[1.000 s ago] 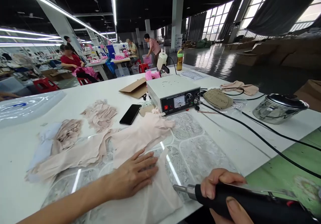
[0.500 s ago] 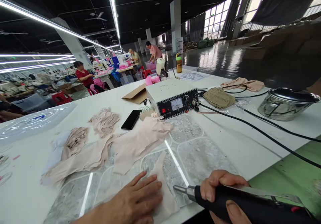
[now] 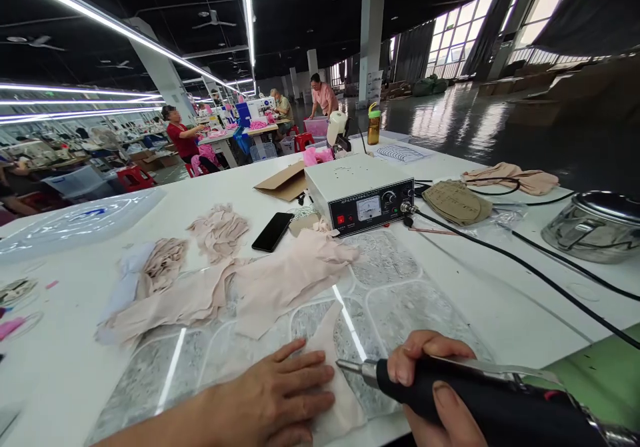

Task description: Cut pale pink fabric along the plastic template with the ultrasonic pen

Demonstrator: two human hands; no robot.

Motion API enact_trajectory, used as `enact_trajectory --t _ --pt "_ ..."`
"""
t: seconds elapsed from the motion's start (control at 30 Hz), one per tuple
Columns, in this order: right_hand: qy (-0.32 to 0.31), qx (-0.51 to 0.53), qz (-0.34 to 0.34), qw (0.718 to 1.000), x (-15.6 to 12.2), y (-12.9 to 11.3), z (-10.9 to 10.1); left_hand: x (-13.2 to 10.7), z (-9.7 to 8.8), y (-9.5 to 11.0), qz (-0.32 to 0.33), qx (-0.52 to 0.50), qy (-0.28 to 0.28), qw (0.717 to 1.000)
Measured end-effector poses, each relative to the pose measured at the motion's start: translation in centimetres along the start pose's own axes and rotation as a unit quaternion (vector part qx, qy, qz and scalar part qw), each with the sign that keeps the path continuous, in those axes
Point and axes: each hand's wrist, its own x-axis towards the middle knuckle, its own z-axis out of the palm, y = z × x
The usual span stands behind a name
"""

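Observation:
My left hand lies flat with its fingers spread on a thin beige fabric piece, pressing it against the grey marble-patterned mat. In my right hand is a thick black handheld tool with a silver pointed metal tip. That tip is at the curved right edge of the fabric piece; whether it touches cannot be made out. Beyond my left hand, larger beige fabric pieces overlap on the mat.
A control box with dial and knobs stands behind the mat, a black cable running right from it. Nearby are a phone, crumpled fabric, brown cut pieces and a metal pot. Several people work farther back.
The tool in my right hand has moved left, its tip coming closer to the fabric's curved edge. My left hand stays flat on the fabric. The view has shifted slightly left.

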Motion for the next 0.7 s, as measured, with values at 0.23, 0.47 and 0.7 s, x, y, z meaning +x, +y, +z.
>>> enact_trajectory --t 0.23,0.47,0.7 --pt "0.005 -0.015 -0.006 1.000 0.0 0.8 -0.1 -0.1 0.3 -0.5 0.015 -0.013 0.034 0.999" --pt "0.017 -0.028 -0.014 0.999 0.0 0.9 0.0 0.2 0.7 -0.7 0.010 -0.013 0.035 0.999" --pt "0.020 -0.020 0.013 1.000 0.3 0.9 0.0 0.1 1.1 -1.0 0.018 -0.013 0.057 0.998"
